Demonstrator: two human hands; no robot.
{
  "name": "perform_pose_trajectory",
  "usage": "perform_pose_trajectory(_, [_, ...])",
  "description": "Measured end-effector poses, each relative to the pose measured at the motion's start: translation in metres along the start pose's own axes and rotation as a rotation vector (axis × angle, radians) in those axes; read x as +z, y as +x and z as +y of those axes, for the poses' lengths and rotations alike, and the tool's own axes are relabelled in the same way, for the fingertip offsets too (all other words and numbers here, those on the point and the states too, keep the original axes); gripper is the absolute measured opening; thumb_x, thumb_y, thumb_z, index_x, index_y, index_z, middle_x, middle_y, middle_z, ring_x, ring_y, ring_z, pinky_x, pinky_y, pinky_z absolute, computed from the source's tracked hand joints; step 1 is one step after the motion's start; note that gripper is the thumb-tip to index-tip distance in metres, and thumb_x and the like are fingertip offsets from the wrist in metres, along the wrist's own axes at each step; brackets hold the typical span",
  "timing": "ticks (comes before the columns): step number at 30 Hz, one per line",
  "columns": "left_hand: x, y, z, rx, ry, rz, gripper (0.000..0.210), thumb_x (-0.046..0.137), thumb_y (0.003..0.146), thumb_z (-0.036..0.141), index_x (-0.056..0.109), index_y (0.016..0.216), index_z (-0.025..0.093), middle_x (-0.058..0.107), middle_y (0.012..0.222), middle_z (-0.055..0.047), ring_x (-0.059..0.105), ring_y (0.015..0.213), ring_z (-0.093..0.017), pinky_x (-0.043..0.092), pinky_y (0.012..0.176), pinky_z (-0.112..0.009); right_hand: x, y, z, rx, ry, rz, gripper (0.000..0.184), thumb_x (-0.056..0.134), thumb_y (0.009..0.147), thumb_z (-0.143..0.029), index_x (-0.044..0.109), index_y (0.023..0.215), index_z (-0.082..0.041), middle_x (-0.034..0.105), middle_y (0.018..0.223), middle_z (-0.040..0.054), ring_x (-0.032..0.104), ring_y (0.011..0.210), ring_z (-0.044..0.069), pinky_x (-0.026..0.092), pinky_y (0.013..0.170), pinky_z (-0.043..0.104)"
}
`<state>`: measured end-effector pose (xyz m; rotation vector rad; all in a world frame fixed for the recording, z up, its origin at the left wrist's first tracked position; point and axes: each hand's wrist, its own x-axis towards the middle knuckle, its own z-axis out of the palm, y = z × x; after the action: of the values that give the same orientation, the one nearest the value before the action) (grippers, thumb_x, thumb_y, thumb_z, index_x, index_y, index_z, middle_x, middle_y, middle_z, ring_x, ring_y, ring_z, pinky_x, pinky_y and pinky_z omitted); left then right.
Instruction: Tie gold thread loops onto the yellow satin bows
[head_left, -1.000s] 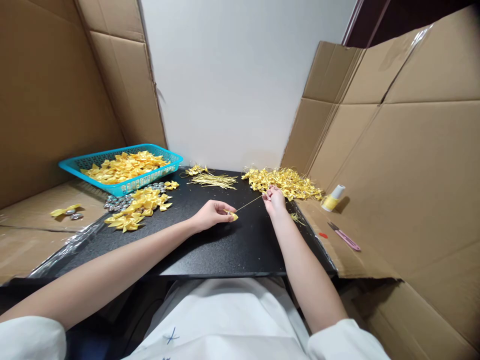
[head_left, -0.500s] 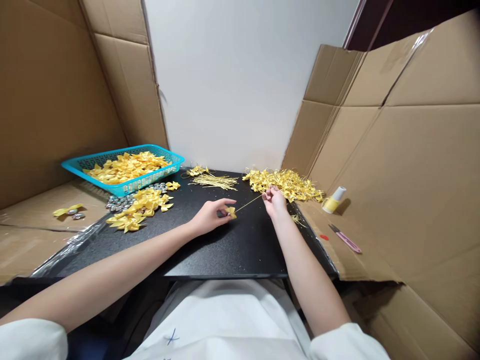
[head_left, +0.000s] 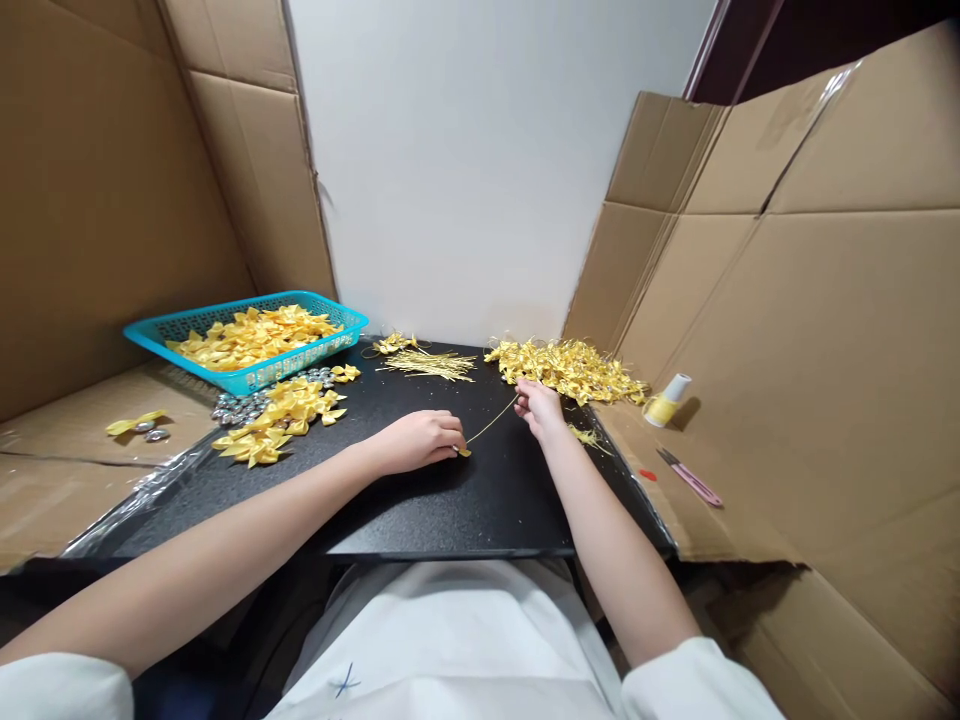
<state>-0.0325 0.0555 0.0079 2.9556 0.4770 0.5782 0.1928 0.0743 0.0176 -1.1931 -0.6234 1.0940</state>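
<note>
My left hand (head_left: 426,441) is closed around a small yellow ribbon bow (head_left: 464,452), most of it hidden by the fingers. From the bow a thin gold cord (head_left: 493,422) runs up to the right. Its far end is pinched in my right hand (head_left: 537,405), which hovers by the near edge of a heap of finished-looking bows with cords (head_left: 574,368). Between the hands the cord hangs in a slight curve above the black table (head_left: 420,510).
At the left stands a blue basket (head_left: 300,353) full of yellow bows. Loose bows (head_left: 292,408) and silver buttons (head_left: 238,406) lie before it. Cut cords (head_left: 431,364) lie at the back. Rightward are a thread spool (head_left: 666,402), pink-handled snips (head_left: 694,480) and cardboard walls (head_left: 840,330).
The fingers of my left hand have curled down over the bow, lowering it slightly. My right hand has shifted a little left and down, and the once-taut cord now bends.
</note>
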Motion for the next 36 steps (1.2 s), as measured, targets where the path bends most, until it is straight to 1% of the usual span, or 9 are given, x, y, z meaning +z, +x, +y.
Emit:
perform_pose_trajectory(7, [-0.001, 0.000, 0.008, 0.002, -0.020, -0.037, 0.022, 0.054, 0.090, 0.035, 0.072, 0.096, 0.022, 0.067, 0.086, -0.005, 0.060, 0.080, -0.015, 0.043, 0.076, -0.023, 0.015, 0.016, 0.024, -0.011, -0.380, -0.121, 0.014, 0.071, 0.057, -0.002, 0.061, 0.054, -0.011, 0.056, 0.040, -0.0018, 0.040, 0.029, 0.004, 0.031, 0.026, 0.012])
perform_pose_trajectory(13, [0.003, 0.001, 0.011, 0.001, -0.053, -0.051, 0.023, 0.056, 0.089, 0.037, 0.072, 0.098, 0.023, 0.066, 0.085, -0.005, 0.061, 0.079, -0.015, 0.044, 0.074, -0.022, 0.032, 0.041, 0.030, -0.060, -0.699, -0.161, 0.026, 0.074, 0.044, 0.002, 0.055, 0.046, -0.015, 0.042, 0.028, -0.0082, 0.038, 0.026, 0.005, 0.027, 0.026, 0.013])
perform_pose_trajectory(15, [0.003, 0.001, 0.011, -0.002, -0.076, -0.052, 0.024, 0.056, 0.088, 0.038, 0.072, 0.098, 0.023, 0.065, 0.085, -0.005, 0.061, 0.078, -0.015, 0.044, 0.073, -0.022, 0.036, 0.048, 0.028, -0.086, -0.791, -0.175, 0.027, 0.076, 0.042, 0.001, 0.054, 0.044, -0.015, 0.043, 0.030, -0.0071, 0.039, 0.028, 0.007, 0.028, 0.027, 0.015])
perform_pose_trajectory(18, [0.002, 0.002, 0.013, -0.014, -0.097, -0.063, 0.025, 0.057, 0.087, 0.039, 0.072, 0.098, 0.022, 0.065, 0.085, -0.005, 0.061, 0.078, -0.015, 0.045, 0.072, -0.022, 0.046, 0.056, 0.022, -0.164, -0.912, -0.182, 0.028, 0.080, 0.042, -0.004, 0.056, 0.046, -0.016, 0.052, 0.039, -0.0039, 0.049, 0.038, 0.009, 0.038, 0.036, 0.018])
perform_pose_trajectory(22, [0.002, 0.002, 0.016, -0.033, -0.118, -0.069, 0.027, 0.061, 0.084, 0.041, 0.071, 0.097, 0.020, 0.065, 0.086, -0.005, 0.061, 0.077, -0.015, 0.044, 0.071, -0.022, 0.075, 0.058, 0.016, -0.324, -1.066, -0.193, 0.022, 0.084, 0.050, -0.016, 0.064, 0.060, -0.018, 0.069, 0.071, 0.0020, 0.063, 0.071, 0.014, 0.049, 0.065, 0.023])
perform_pose_trajectory(26, [0.001, 0.001, 0.017, -0.042, -0.161, -0.043, 0.038, 0.068, 0.077, 0.047, 0.067, 0.101, 0.017, 0.064, 0.088, -0.007, 0.061, 0.079, -0.017, 0.045, 0.071, -0.022, 0.109, 0.051, 0.028, -0.393, -1.261, -0.202, 0.015, 0.078, 0.067, -0.022, 0.070, 0.078, -0.016, 0.070, 0.100, 0.0136, 0.062, 0.101, 0.025, 0.046, 0.086, 0.035])
perform_pose_trajectory(30, [0.002, 0.000, 0.016, -0.042, -0.204, -0.016, 0.044, 0.070, 0.073, 0.050, 0.066, 0.101, 0.016, 0.063, 0.087, -0.007, 0.060, 0.078, -0.017, 0.046, 0.071, -0.023, 0.124, 0.048, 0.041, -0.437, -1.407, -0.189, 0.019, 0.058, 0.085, -0.015, 0.069, 0.100, -0.012, 0.066, 0.114, 0.0210, 0.057, 0.113, 0.028, 0.042, 0.092, 0.040])
perform_pose_trajectory(32, [0.002, 0.000, 0.016, -0.043, -0.218, -0.012, 0.044, 0.070, 0.073, 0.051, 0.066, 0.100, 0.016, 0.063, 0.088, -0.007, 0.060, 0.078, -0.017, 0.046, 0.072, -0.023, 0.124, 0.051, 0.040, -0.457, -1.465, -0.214, 0.022, 0.054, 0.087, -0.013, 0.068, 0.103, -0.010, 0.065, 0.114, 0.0214, 0.058, 0.113, 0.029, 0.042, 0.092, 0.040])
perform_pose_trajectory(36, [0.003, 0.001, 0.015, -0.057, -0.225, -0.014, 0.041, 0.066, 0.077, 0.048, 0.065, 0.102, 0.015, 0.064, 0.093, -0.009, 0.061, 0.082, -0.018, 0.047, 0.075, -0.024, 0.119, 0.061, 0.029, -0.480, -1.562, -0.264, 0.022, 0.056, 0.087, -0.017, 0.068, 0.104, -0.011, 0.065, 0.113, 0.0195, 0.059, 0.110, 0.028, 0.042, 0.089, 0.038])
